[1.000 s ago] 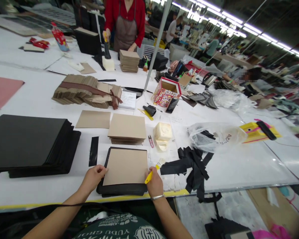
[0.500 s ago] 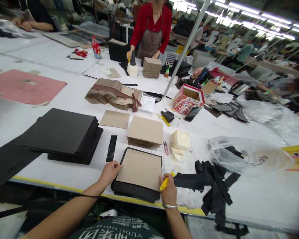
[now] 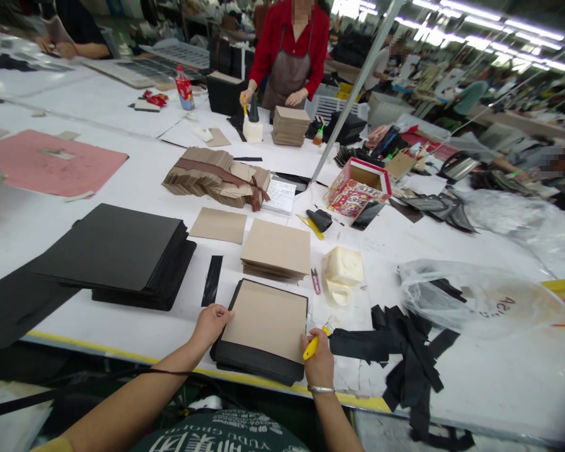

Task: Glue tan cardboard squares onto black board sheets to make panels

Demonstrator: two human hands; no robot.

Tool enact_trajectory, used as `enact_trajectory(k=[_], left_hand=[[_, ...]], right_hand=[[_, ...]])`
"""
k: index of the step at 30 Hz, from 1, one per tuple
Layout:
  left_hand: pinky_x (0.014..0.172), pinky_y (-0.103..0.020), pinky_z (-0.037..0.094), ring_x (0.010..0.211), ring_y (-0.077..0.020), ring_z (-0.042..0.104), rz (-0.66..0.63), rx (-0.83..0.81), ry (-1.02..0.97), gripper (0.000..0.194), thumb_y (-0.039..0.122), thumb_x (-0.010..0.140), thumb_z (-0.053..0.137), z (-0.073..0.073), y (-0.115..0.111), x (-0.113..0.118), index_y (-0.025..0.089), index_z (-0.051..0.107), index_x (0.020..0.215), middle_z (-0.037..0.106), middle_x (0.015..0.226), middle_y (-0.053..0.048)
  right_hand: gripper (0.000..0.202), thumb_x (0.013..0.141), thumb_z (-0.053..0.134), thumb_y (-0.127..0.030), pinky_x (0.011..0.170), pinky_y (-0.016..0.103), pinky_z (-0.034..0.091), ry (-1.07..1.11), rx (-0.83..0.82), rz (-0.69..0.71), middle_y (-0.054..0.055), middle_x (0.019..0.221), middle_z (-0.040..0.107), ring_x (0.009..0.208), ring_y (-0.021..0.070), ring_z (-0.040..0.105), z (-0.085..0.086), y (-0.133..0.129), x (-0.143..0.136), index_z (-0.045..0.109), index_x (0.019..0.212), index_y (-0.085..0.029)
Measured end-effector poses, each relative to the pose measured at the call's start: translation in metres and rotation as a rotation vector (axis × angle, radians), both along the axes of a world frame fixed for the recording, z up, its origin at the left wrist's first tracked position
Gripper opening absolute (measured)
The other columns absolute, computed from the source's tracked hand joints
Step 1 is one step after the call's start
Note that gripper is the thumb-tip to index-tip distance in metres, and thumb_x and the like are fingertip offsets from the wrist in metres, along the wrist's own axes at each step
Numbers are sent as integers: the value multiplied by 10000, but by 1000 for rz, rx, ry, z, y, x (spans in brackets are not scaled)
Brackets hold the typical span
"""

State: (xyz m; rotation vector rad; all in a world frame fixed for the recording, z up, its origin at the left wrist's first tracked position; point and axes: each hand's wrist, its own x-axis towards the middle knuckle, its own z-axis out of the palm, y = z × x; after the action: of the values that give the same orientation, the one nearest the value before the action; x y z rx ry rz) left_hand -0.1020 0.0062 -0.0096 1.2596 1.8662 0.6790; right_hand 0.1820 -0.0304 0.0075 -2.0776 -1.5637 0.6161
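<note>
A beige board (image 3: 266,320) lies on a stack of black sheets (image 3: 258,366) at the table's front edge, with black showing around it. My left hand (image 3: 213,323) is at the board's left edge, fingers pinched together there; what they grip is too small to tell. On the right side of the stack, my right hand (image 3: 318,361) is closed around a yellow-handled brush (image 3: 312,347), its bristles pointing away from me. Just behind lies a pile of beige boards (image 3: 275,246), and to its right a container of pale glue (image 3: 343,267).
Left stands a tall black stack (image 3: 122,245). Black strips (image 3: 412,358) and a plastic bag (image 3: 475,295) lie right. Small red snips (image 3: 315,281) rest near the glue. A metal pole (image 3: 353,94) rises beyond, near a red box (image 3: 360,188). A person in red (image 3: 289,56) stands opposite.
The view has shifted slightly. My hands hold nearly the same places at the board. Across the table, the person in red has raised one hand near the far board stack.
</note>
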Motion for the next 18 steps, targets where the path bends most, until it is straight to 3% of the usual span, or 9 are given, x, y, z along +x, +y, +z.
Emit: enact_trajectory(k=[8, 18], left_hand=[[652, -279, 408, 718, -216, 583, 4, -40, 17, 348, 489, 692, 508, -5, -4, 1, 169, 615, 608, 642, 703, -53], [639, -286, 408, 693, -227, 586, -17, -126, 15, 384, 549, 653, 531, -1, -4, 1, 180, 635, 635, 659, 696, -36]], right_hand=[[232, 801, 415, -394, 550, 238, 400, -3, 20, 16, -10, 655, 582, 557, 147, 561, 0, -2, 0, 461, 911, -195], [182, 796, 421, -311, 538, 230, 367, -43, -36, -39, -24, 618, 562, 562, 149, 551, 4, -3, -1, 462, 933, -198]])
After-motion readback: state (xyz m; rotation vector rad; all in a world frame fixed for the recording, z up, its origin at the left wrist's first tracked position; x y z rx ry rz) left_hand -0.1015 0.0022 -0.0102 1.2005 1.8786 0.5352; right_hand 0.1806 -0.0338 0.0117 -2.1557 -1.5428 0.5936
